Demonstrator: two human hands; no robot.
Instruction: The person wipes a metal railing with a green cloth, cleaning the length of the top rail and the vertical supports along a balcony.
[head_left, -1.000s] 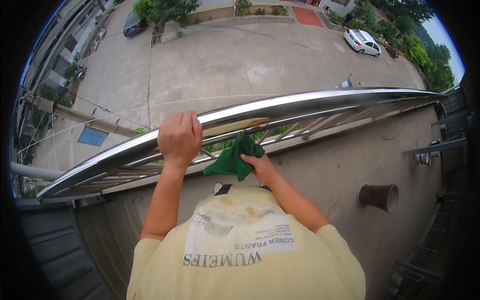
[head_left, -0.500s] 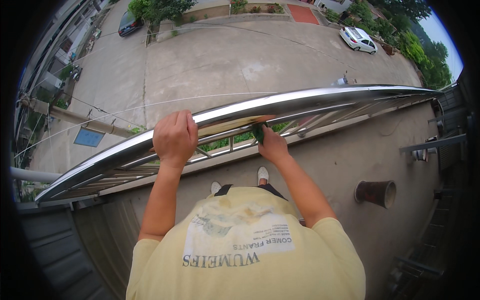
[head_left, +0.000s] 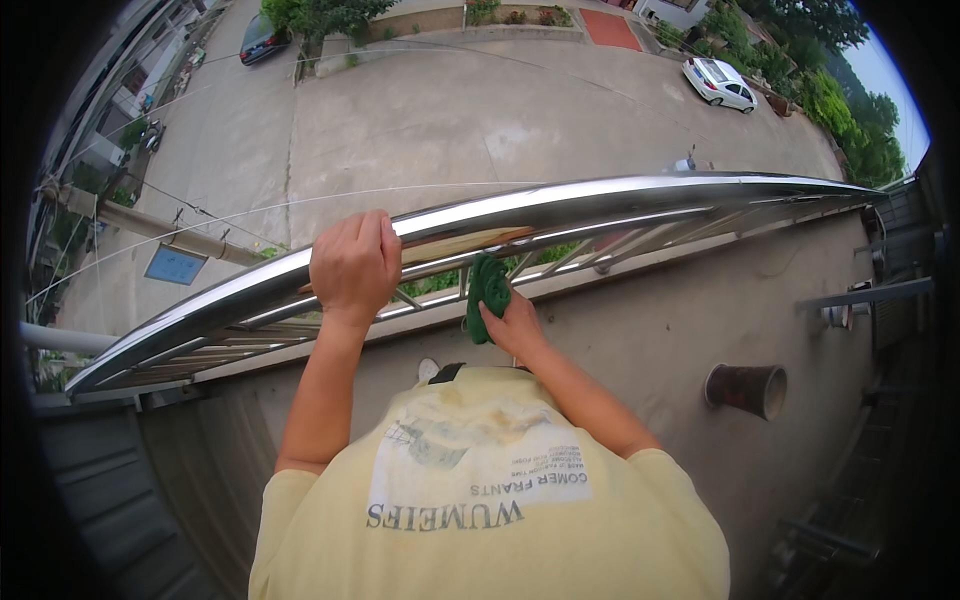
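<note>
Your left hand (head_left: 355, 265) curls over the shiny curved steel handrail (head_left: 600, 195). Your right hand (head_left: 515, 322) pinches a bunched green cloth (head_left: 489, 290) against a thin steel baluster just beneath it. A rusty brown pipe stub (head_left: 745, 388) lies on the grey concrete ledge (head_left: 680, 320) to your right.

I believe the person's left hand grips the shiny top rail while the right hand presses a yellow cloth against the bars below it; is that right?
Not quite: the cloth is green, not yellow, as the head view shows. The left hand does grip the top rail, and the right hand presses the cloth against the bars below it.
</note>
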